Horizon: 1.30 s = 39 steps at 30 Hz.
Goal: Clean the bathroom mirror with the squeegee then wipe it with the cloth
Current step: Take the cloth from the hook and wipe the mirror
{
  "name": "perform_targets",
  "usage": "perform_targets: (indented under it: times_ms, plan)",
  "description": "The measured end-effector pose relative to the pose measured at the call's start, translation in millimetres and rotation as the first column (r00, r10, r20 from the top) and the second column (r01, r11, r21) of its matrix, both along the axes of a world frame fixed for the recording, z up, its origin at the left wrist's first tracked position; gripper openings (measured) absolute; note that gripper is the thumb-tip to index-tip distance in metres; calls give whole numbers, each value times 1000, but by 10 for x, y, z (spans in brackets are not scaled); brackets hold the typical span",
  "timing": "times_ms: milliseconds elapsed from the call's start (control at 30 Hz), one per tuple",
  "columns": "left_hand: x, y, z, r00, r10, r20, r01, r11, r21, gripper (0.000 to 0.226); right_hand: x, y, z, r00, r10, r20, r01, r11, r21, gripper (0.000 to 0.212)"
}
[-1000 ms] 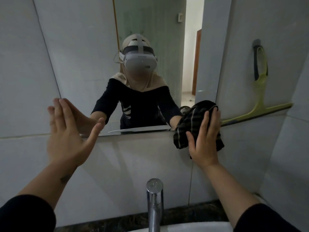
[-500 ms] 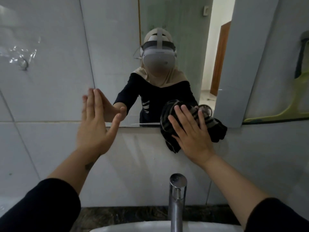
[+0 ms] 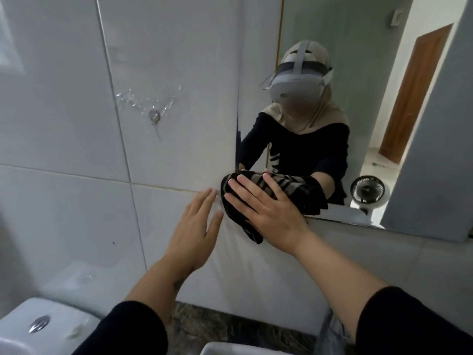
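Right hand point(image 3: 268, 211): laid flat, fingers spread, palm pressing the dark striped cloth point(image 3: 286, 190) against the lower left corner of the mirror point(image 3: 358, 73). The cloth is bunched under the palm; part of it lies on the glass, and a fold hangs below the mirror's bottom edge onto the tiled wall point(image 3: 76, 124).

Left hand point(image 3: 194, 231): open and flat against the tiled wall just left of the cloth, below the mirror corner, fingers extended and close together. It holds nothing. Its fingertips sit just beside the cloth; contact between the 2 cannot be confirmed.

Both forearms are bare, with black sleeves point(image 3: 122, 329) pushed back toward the elbows.

Squeegee: out of view.

Other items: a small metal hook point(image 3: 154, 115) with clear adhesive residue is fixed on the tile, upper left. A white toilet cistern point(image 3: 38, 326) with a chrome flush button occupies the lower left. The mirror reflects a small fan point(image 3: 367, 189) and a wooden door point(image 3: 414, 96).
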<state>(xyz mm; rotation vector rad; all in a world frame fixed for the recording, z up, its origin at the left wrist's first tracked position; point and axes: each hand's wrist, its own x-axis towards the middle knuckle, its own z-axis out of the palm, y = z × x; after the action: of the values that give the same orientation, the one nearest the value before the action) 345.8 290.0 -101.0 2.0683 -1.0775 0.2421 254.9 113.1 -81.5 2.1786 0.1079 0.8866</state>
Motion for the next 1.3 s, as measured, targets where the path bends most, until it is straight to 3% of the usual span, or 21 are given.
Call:
perform_targets:
  times_ms: [167,300,433,500,567,633,700,800,867,933,1000,1100,1200,1300]
  plan:
    - [74,121,277,962,-76,-261,3,963,-271,40,279,232,173,994,113,-11,-112,992,58,64]
    - [129,140,536,828,-185,-529,-92,886,-454,34,382,344,419,982,178,65,-184,978,94,68]
    - [163,242,900,812,-244,-530,-103,834,-542,28,450,529,834,924,365,116,-381,910,162,52]
    - [192,339,1124,818,-278,-503,-113,780,-615,25,496,675,1057,919,378,113,-393,849,354,57]
    - [226,448,1319,835,-277,-476,-116,757,-643,21,532,872,1242,922,378,87,-342,687,641,72]
    - [271,541,1454,868,-229,-440,-103,785,-611,18,592,1078,1373,873,463,153,-341,355,870,64]
    - [319,633,1519,893,-177,-414,-105,812,-574,15,697,1215,1465,833,479,277,-331,30,943,45]
    - [432,784,1552,913,-159,-375,-93,815,-573,18,887,1293,1527,874,358,329,-298,-142,944,31]
    - [567,883,1535,942,-117,-315,-58,867,-495,28,993,1304,1539,892,320,320,-266,-200,943,28]
    - [762,964,1489,987,30,-156,-80,942,-327,32,1069,1300,1544,911,293,289,-262,-131,956,27]
    - [914,1000,1460,983,182,16,-176,969,-175,36,1147,1322,1560,924,274,268,-286,26,958,26]
    - [1021,936,1472,935,333,122,-314,937,-152,40,1306,1369,1603,936,222,273,-337,347,875,27]
    - [1121,811,1431,882,410,234,-389,912,-129,46,1444,1371,1630,976,135,169,-216,658,722,27]
    - [1174,736,1280,886,398,238,-407,913,-14,54,1461,1373,1519,990,28,141,-107,800,591,10]
